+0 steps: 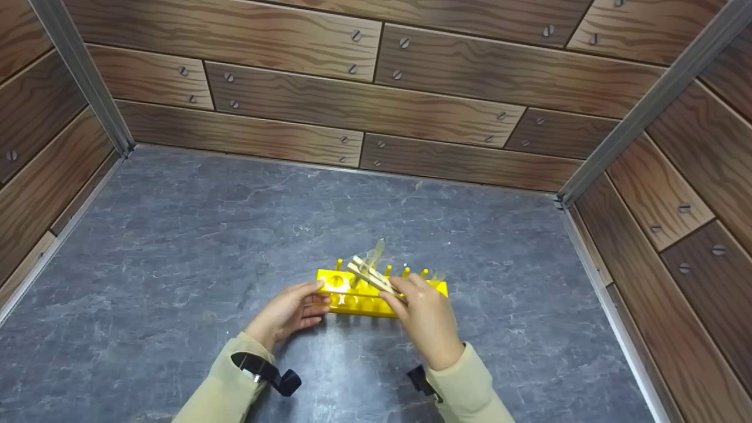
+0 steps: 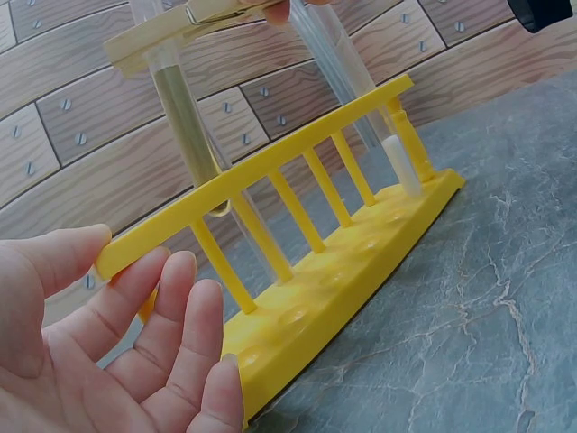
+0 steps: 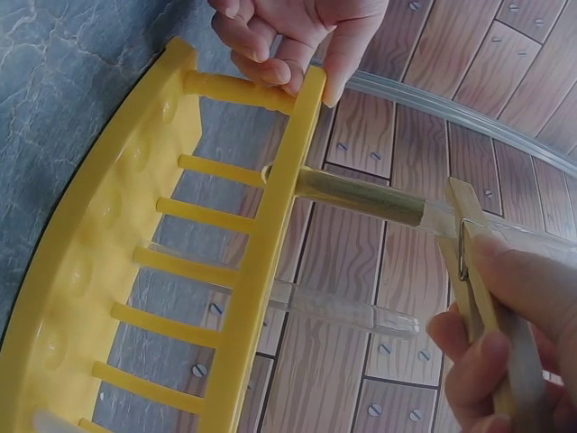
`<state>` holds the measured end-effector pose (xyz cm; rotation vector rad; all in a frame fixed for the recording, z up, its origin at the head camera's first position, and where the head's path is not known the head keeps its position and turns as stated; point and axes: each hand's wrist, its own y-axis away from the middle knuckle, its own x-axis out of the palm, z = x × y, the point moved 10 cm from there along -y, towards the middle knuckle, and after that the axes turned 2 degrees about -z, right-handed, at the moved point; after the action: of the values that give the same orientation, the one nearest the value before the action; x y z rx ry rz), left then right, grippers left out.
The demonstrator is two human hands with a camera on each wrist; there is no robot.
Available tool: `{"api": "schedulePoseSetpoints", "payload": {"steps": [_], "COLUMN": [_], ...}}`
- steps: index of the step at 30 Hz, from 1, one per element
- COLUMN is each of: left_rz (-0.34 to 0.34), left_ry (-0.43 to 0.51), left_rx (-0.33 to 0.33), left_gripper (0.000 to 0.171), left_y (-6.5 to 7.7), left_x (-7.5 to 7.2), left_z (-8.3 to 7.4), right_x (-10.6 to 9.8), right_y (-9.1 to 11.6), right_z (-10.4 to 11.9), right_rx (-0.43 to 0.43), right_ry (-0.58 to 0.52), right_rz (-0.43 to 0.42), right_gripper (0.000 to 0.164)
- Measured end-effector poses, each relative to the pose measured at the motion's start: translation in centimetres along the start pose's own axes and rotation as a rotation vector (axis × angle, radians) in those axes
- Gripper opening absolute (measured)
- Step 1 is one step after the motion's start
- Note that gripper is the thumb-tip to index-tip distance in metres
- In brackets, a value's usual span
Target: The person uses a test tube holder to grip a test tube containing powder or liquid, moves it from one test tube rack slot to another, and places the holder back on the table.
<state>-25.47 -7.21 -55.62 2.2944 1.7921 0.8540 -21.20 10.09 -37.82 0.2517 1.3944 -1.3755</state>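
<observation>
From where I stand, the yellow test tube rack (image 1: 364, 303) sits on the grey marbled table (image 1: 235, 247), close in front of the person. Take the rack as a clock face, with 12 away from them. The left hand (image 1: 292, 311) is at 9 o'clock, its thumb on top of the rack's upper bar and its index finger underneath, pinching that end; the other fingers are loosely bent beside it.

The right hand (image 1: 427, 317) comes in from 4 o'clock, its fingers curled around a wooden clamp (image 1: 372, 278) with a metal spring. The clamp points towards 10 and grips the upper part of a test tube with yellowish liquid (image 3: 361, 198). That tube's rounded bottom pokes just below the upper bar, well above the base, and its top leans towards 1 o'clock. An empty glass tube (image 3: 343, 311) passes through the bar beside it, and a tube with white contents (image 2: 404, 168) stands near the 3 o'clock end.

Pale sleeves (image 1: 226, 382) cover both arms, with a black strap (image 1: 255, 365) around the left wrist. Beyond, at 12 o'clock, rises a wood-patterned wall (image 1: 294, 100).
</observation>
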Motion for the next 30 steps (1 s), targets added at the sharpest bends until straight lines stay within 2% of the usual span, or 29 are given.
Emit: {"api": "schedulePoseSetpoints", "payload": {"steps": [10, 21, 30], "left_rz": [0.000, -0.014, -0.009], "left_ry": [0.009, 0.007, 0.007], "left_rx": [-0.001, -0.002, -0.004], "left_gripper": [0.026, 0.025, 0.025], "left_y": [0.06, -0.08, -0.04], "left_x": [0.06, -0.13, -0.07], "left_z": [-0.05, 0.13, 0.01], "right_x": [-0.22, -0.69, -0.77], "right_y": [-0.09, -0.21, -0.23], "right_z": [0.02, 0.30, 0.30], "right_rx": [0.013, -0.002, 0.004], "right_ry": [-0.007, -0.015, 0.012], "right_rz": [0.003, -0.030, -0.034], "right_gripper": [0.024, 0.023, 0.023]}}
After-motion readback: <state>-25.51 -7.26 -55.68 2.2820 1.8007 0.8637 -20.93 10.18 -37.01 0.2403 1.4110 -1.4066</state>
